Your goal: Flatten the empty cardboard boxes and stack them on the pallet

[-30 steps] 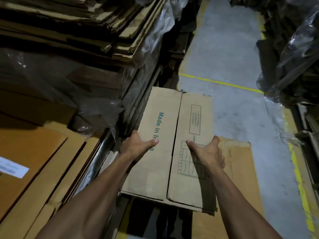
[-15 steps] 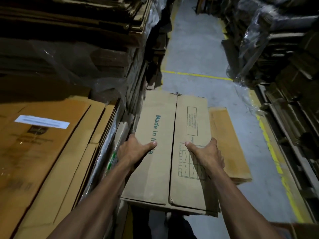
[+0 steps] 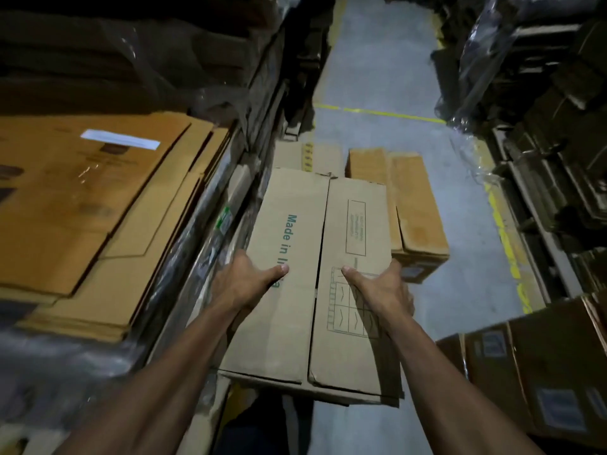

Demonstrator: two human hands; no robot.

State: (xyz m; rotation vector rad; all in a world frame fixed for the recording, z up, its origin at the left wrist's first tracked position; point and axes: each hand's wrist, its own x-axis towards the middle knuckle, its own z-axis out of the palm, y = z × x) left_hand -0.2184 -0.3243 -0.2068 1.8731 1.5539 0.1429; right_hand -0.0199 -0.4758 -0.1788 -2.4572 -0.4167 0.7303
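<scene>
Dim warehouse aisle (image 3: 387, 77), both hands (image 3: 244, 280) (image 3: 381, 290) gripping closed cardboard box (image 3: 295, 307), fingers wrapped round its sides.

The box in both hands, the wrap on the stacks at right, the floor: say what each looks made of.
Held box: matte brown corrugated cardboard, judging by its folded flaps, centre seam and green print. Both the left hand and right hand grip it. Wrap: probably thin clear plastic film; it wrinkles and glints. Floor: likely smooth grey concrete, with painted yellow lines.

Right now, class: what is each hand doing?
Left hand: grips the left side of the Made in India box, thumb on top.
Right hand: grips the same box's right side, thumb on top.
</scene>
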